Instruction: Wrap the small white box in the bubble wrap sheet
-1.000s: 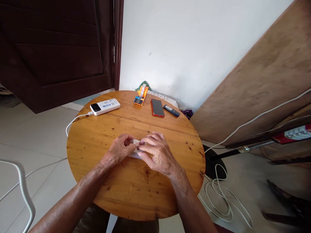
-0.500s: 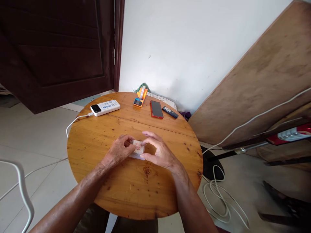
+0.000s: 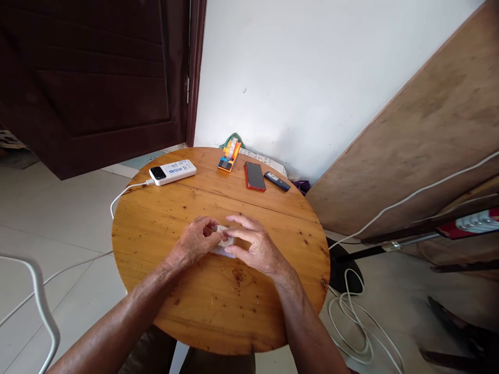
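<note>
A small whitish packet-like piece with red print (image 3: 225, 239) lies low over the middle of the round wooden table, a pale layer showing beneath it. Its left side is pinched between the thumb and fingers of my left hand (image 3: 198, 237), which partly cover it. My right hand (image 3: 258, 244) reaches in from the other side with fingers curved and spread. Its index fingertip rests over the printed face and its thumb tip is at the lower right edge. Exactly what the piece is cannot be made out.
On the wooden table (image 3: 163, 306) a white power bank (image 3: 173, 172) with a cable sits at back left. An orange tape dispenser (image 3: 230, 156), a red-edged phone (image 3: 255, 176) and a dark handheld device (image 3: 277, 181) lie toward the back. Looped white cable (image 3: 356, 332) is on the floor.
My right index finger has come further left and down over the printed piece. My left hand keeps its pinch. The whole view has shifted slightly.
</note>
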The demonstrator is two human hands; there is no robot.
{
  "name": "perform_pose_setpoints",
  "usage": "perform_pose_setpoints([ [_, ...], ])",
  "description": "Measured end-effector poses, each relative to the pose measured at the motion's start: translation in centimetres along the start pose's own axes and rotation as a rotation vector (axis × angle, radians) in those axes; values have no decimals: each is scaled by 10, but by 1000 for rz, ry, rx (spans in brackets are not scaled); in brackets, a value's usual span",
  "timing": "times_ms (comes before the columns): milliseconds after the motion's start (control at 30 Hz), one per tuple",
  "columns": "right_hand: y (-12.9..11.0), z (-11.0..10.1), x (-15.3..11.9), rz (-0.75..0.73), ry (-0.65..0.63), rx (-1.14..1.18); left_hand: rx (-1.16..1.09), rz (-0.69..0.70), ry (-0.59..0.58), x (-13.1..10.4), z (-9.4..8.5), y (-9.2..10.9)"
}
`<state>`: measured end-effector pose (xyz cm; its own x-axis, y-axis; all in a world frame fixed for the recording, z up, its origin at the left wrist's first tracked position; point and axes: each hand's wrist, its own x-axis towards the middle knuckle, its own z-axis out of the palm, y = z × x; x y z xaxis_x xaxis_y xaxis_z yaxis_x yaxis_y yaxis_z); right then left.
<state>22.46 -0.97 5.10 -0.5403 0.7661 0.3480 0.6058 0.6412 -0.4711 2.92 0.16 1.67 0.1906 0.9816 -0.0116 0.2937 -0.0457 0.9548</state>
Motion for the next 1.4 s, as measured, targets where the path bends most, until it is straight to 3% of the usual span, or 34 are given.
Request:
perform_pose_setpoints([
  [233,-3,1,1,-35,1,-1,44,0,0,0,-1,0],
  [467,0,-18,-3,69,0,309,12,-46,-13,-2,-2,4],
  [567,3,-19,-4,146,-42,297,7,-50,-18,-2,-2,4],
  [733,1,-4,-3,211,-122,157,5,-47,-13,-3,-1,3],
  [933,-4,4,-2,172,20,113,-29,-23,7,-5,-1,7],
  [1067,0,6,0,170,119,91,1,28,133,-5,0,8],
  [1167,5,9,1,184,101,44,99,71,192,-5,2,6],
  [1400,6,-2,1,202,88,85,152,102,119,-6,7,-1],
])
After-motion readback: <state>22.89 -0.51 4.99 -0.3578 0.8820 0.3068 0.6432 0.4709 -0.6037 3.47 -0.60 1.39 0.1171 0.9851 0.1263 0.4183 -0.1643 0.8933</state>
